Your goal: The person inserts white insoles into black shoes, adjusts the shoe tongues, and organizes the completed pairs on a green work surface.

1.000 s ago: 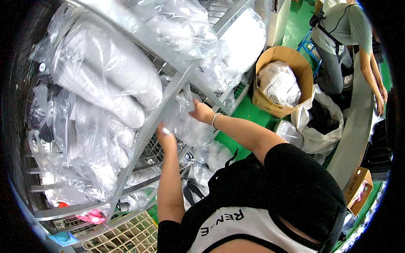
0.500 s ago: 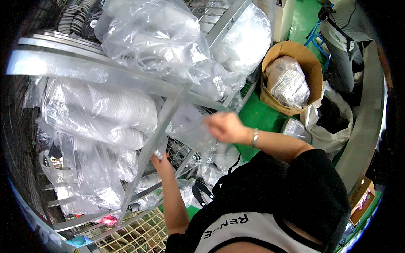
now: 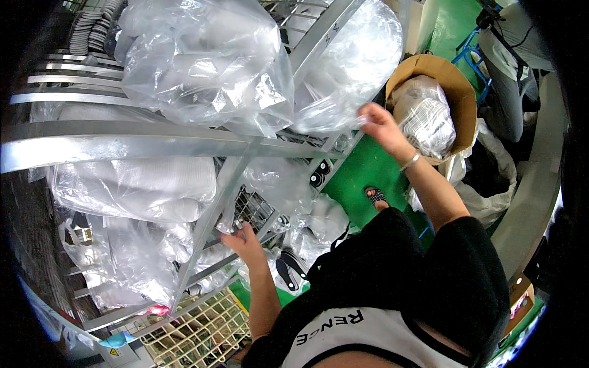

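At the left, a clear bag of stacked white pieces (image 3: 135, 187) is lying under the shelf beam (image 3: 172, 147). Your left hand (image 3: 247, 245) is hovering by the slanted metal post (image 3: 213, 221); I cannot tell whether its fingers are gripping anything. Further right, a bulging plastic bag (image 3: 356, 55) is resting on the upper rack, and your right hand (image 3: 383, 130) is pinching its lower edge, fingers together, beside the cardboard carton (image 3: 465, 104).

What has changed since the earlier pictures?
The right hand left the lower clear bag, moving up and right; it is now at the lower edge of the upper clear bag, grip unclear. The left hand remains by the rack post; the cardboard box stayed put.
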`<control>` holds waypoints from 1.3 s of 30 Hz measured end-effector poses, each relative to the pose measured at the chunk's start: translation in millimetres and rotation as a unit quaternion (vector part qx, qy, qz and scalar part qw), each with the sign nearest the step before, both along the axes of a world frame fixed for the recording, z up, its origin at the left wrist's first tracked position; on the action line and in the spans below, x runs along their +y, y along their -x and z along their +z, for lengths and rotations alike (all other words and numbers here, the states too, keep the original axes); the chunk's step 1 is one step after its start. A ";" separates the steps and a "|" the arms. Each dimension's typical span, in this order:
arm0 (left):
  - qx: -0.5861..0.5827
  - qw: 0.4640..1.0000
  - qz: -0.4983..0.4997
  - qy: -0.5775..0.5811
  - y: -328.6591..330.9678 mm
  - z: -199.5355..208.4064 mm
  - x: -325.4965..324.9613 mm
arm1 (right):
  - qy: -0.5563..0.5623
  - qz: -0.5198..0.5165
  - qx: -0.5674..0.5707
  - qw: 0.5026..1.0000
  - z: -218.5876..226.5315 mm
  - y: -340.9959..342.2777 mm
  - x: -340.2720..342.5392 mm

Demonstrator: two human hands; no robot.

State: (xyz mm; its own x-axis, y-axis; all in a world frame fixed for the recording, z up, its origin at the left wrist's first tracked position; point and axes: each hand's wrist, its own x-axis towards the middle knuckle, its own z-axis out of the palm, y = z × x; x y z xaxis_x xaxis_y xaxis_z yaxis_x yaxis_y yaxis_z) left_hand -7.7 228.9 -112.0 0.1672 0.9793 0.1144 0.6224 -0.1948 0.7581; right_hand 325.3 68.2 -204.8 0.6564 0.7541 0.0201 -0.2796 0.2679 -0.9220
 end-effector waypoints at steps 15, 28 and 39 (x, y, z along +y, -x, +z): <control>0.097 0.909 -0.362 -0.181 -254.7 -21.2 -1.5 | -0.008 0.022 0.048 0.999 5.0 26.2 -29.9; 0.649 0.714 -0.214 -0.152 -325.4 -113.7 106.6 | -0.011 -0.006 0.018 1.000 -13.1 37.7 -31.5; -0.284 0.955 0.062 0.049 -336.9 -27.9 72.3 | -0.044 -0.060 0.095 0.993 -16.4 31.8 -11.9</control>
State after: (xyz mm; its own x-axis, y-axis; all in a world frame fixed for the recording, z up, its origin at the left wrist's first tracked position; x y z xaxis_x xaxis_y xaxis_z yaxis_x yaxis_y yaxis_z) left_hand 329.2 301.2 -139.8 -0.0134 0.9982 0.0581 0.1181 -0.0561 0.9914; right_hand 293.5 56.2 -221.1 0.7401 0.6706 -0.0501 -0.4066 0.3870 -0.8276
